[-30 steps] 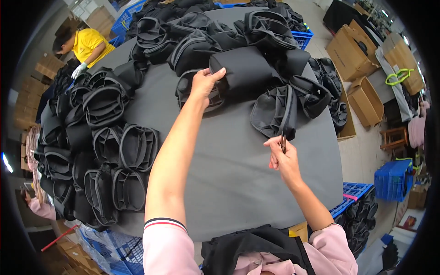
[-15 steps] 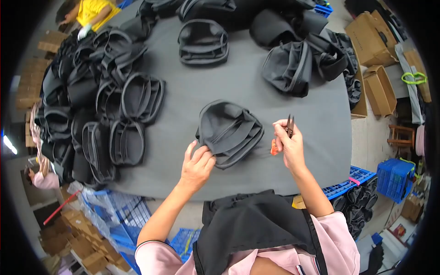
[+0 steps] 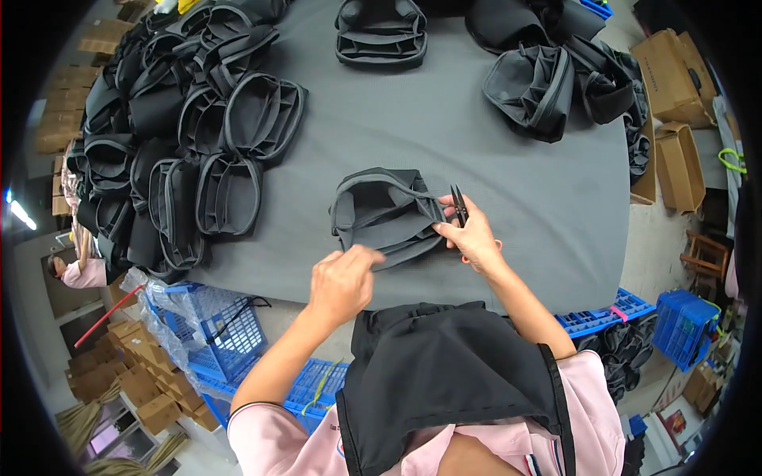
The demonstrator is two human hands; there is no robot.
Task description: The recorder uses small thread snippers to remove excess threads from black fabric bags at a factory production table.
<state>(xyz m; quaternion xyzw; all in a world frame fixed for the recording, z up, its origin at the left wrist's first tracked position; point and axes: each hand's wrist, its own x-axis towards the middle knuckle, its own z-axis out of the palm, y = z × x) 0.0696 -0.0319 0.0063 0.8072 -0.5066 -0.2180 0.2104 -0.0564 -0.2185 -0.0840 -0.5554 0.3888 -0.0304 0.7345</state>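
Note:
A black open pouch with inner dividers lies before me on the grey table. My right hand holds small scissors, dark blades pointing away from me and an orange handle showing beneath the palm. The thumb and fingers of that hand also touch the pouch's right rim. At the pouch's near left edge, my left hand is closed with curled fingers. Whatever those fingers hold, if anything, is hidden.
More black pouches are heaped along the table's left side. One pouch sits at the far middle, others at the far right. Blue crates stand below the left edge, cardboard boxes beyond the right.
My right hand has moved left with the scissors to the pouch's right rim. My left hand's fingers have curled in. The view has shifted, so the far pouches appear higher.

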